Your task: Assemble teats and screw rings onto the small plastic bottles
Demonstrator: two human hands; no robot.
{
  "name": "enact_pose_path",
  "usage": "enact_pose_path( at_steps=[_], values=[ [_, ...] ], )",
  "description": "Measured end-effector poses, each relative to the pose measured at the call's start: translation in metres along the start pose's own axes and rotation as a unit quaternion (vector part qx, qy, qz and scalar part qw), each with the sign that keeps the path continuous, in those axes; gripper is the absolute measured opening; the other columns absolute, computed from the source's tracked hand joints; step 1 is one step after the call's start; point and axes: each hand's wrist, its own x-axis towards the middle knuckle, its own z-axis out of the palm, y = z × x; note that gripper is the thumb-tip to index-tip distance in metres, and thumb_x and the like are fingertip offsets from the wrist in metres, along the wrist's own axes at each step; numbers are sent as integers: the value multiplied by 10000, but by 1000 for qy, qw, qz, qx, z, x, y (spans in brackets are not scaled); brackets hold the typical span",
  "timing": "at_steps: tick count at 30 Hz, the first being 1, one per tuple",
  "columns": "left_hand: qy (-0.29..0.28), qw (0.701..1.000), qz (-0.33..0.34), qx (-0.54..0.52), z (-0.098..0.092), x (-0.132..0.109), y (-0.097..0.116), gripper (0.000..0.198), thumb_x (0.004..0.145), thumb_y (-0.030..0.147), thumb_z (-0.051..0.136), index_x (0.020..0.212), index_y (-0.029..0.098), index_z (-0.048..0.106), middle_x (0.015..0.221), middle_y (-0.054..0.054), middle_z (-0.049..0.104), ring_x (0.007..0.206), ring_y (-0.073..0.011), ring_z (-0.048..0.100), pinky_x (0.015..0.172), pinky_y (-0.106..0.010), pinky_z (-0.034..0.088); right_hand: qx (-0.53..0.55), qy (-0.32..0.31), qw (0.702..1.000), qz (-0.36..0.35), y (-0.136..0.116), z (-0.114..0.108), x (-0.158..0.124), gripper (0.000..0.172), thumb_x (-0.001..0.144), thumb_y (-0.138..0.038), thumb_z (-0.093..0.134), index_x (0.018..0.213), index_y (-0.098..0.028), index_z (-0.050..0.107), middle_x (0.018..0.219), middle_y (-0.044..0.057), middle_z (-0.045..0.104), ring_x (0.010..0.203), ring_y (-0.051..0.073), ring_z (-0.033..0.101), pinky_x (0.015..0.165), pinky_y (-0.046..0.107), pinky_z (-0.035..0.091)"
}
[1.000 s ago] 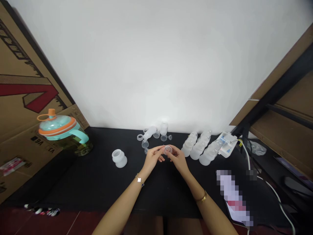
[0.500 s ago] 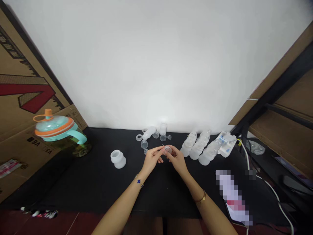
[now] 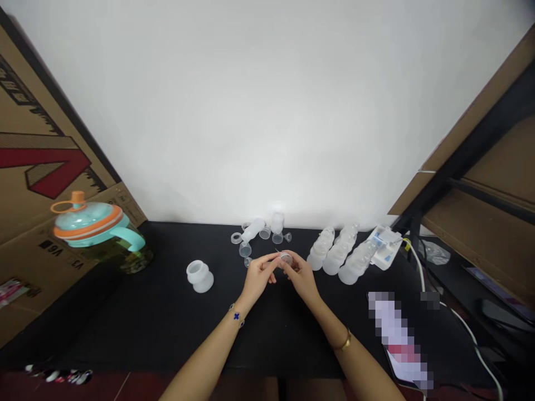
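Over the middle of the black table, my left hand (image 3: 259, 274) and my right hand (image 3: 300, 273) meet, fingers closed around one small round translucent baby-bottle part (image 3: 286, 258). Fingertips partly cover it, and whether it is a collar, a nipple or both I cannot tell. Just beyond the hands lie loose bottle parts: a white ring (image 3: 236, 238), clear nipples (image 3: 245, 249) and small white bottle bodies (image 3: 253, 229). To the left stands a white open-necked bottle body (image 3: 200, 277). Assembled baby bottles (image 3: 355, 264) with clear tops stand in rows to the right of my right hand.
A large jug with a turquoise handle (image 3: 130, 236) stands at the left by a cardboard box (image 3: 37, 206). Behind the bottles lies a white-blue packet (image 3: 385, 247). A phone (image 3: 401, 340) and a white cable (image 3: 463, 328) are at the right. A white wall rises behind.
Both hands stay together on the small round part, with slight finger movement at most. The whole view has shifted slightly; the objects on the table keep their places.
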Motion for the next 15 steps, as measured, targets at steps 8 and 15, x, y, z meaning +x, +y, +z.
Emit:
enact_pose_path(
  at_steps=[8,15],
  values=[
    [-4,1000,-1,8,0,0,-2,542,842,541,699,1155,103,763,448,17,592,386,-100,502,440,-198,401,-1,3,1000,-3,2,0,1,419,825,-495,698,1114,-193,732,920,63,739,669,179,613,512,261,476],
    [3,1000,-9,-15,-1,3,2,585,799,576,718,1129,96,772,471,10,605,402,-111,521,447,-215,425,12,-18,1000,13,7,-1,4,493,816,-475,689,1198,-164,710,850,53,727,631,167,611,509,254,473]
  ],
)
